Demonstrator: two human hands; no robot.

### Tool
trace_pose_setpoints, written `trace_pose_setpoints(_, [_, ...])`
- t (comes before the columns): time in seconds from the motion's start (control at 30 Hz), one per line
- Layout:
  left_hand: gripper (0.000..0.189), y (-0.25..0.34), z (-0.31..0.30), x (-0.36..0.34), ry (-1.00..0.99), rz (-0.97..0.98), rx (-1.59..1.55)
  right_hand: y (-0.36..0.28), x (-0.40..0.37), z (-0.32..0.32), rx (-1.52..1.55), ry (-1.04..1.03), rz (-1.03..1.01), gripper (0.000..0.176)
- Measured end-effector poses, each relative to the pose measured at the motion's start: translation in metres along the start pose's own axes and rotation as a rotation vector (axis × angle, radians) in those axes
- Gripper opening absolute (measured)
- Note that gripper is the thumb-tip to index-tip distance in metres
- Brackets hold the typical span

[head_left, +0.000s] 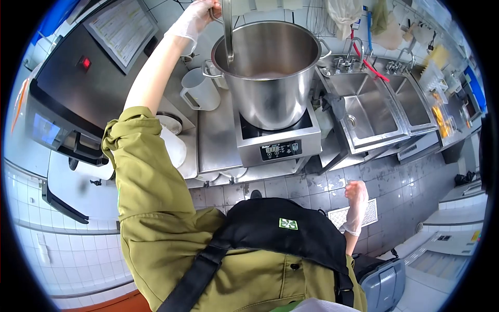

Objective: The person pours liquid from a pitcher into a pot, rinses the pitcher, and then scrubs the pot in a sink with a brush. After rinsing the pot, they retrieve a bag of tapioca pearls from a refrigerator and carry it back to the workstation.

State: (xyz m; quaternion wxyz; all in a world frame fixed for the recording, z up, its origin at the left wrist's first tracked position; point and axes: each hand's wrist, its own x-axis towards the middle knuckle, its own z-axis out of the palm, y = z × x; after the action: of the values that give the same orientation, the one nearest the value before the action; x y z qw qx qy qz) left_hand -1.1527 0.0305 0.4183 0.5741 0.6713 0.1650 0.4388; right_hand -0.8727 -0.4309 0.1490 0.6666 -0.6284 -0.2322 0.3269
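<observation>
At the top edge of the head view, my gloved left hand is closed around the handle of a long metal utensil. Its straight shaft reaches down inside the near left rim of a large steel stockpot, and its upper end is cut off by the frame. The pot stands on an induction cooker with a control panel in front. Low in the pot some pale brownish content shows. My gloved right hand hangs by my right side, fingers curled in, with nothing visible in it.
A white plastic jug stands left of the pot. Two steel sinks with taps lie to the right. A dark appliance is at the left. A grey bin stands behind my right side, and the tiled floor looks wet.
</observation>
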Motion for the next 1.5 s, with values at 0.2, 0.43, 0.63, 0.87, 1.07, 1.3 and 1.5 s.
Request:
trace_pose_setpoints(0.2, [0.014,-0.013,-0.017,0.000,0.145,0.107,-0.018,0.000,-0.007,-0.001,-0.001,-0.050,0.008,0.028])
trace_pose_setpoints(0.43, [0.027,0.010,0.019,-0.038,-0.051,0.571,0.651,0.014,0.010,-0.012,-0.064,-0.172,0.048,0.033])
trace_pose_setpoints(0.63, [0.021,0.039,0.089,-0.090,0.111,0.310,0.717,-0.005,0.019,0.002,-0.134,-0.429,0.084,0.031])
trace_pose_setpoints(0.87, [0.013,0.064,0.105,-0.251,0.004,0.369,1.131,-0.001,-0.028,0.035,-0.133,-0.611,0.101,0.030])
trace_pose_setpoints(1.07, [0.011,0.065,0.046,-0.454,0.012,-0.147,1.224,0.041,-0.121,0.099,-0.204,-0.736,0.273,0.028])
trace_pose_setpoints(1.3, [0.013,0.113,-0.092,-0.677,0.145,-0.518,1.407,0.077,-0.265,0.210,-0.261,-0.944,0.444,0.028])
trace_pose_setpoints(1.5, [0.016,0.181,-0.261,-0.743,0.577,-0.821,1.607,0.093,-0.308,0.284,-0.312,-0.949,0.387,0.033])
